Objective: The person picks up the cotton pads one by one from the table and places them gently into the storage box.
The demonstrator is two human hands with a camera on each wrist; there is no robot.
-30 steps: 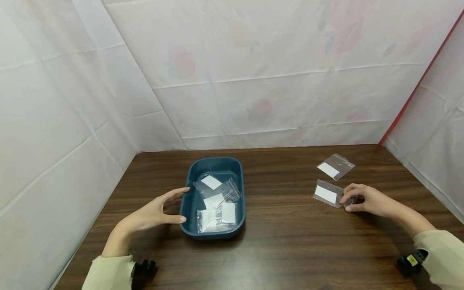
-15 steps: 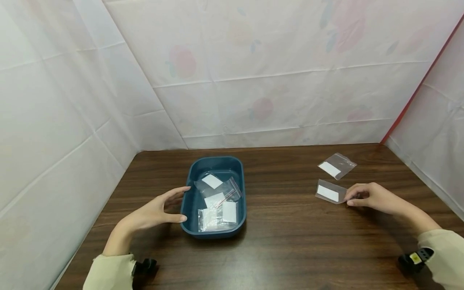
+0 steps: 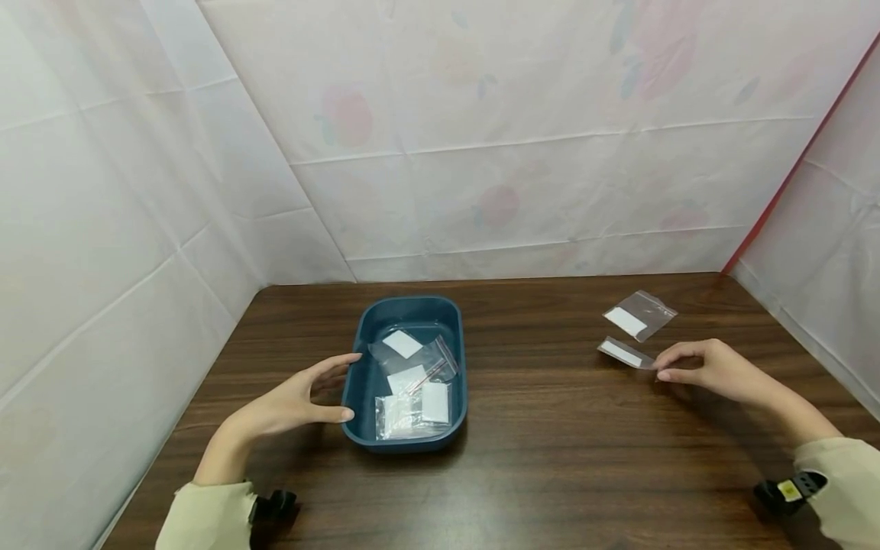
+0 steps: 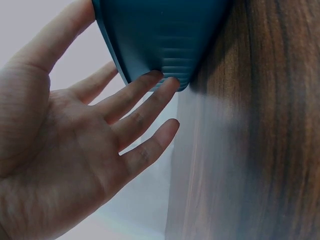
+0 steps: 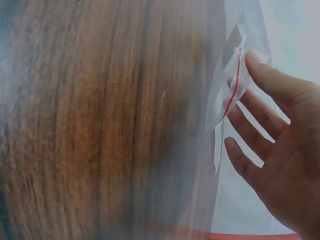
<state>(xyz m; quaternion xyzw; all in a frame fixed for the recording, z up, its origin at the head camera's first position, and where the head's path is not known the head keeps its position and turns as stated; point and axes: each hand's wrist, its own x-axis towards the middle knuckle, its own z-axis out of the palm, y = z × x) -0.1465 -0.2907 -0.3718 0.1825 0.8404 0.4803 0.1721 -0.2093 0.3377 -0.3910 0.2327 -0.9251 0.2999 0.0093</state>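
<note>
My left hand (image 3: 289,403) rests its spread fingers and thumb tip against the left side of a dark blue plastic bin (image 3: 352,405). In the left wrist view those fingers lie fairly straight along the bin's ribbed outer wall (image 4: 175,55). At the right, my right hand (image 3: 718,374) pinches one end of a small clear zip bag (image 3: 624,354) with a white label between thumb and fingers. The bag's red seal line shows in the right wrist view, beside the thumb of the right hand (image 5: 280,120). The bag is tilted above the table.
Another labelled zip bag (image 3: 641,315) lies flat just behind the held one. Several similar bags (image 3: 407,380) lie inside the bin. The dark wooden table (image 3: 536,428) meets white fabric walls (image 3: 495,176) at the back and sides.
My right hand has drawn slightly back and up, tilting the pinched zip bag off its flat position. My left hand and the bin have stayed in place.
</note>
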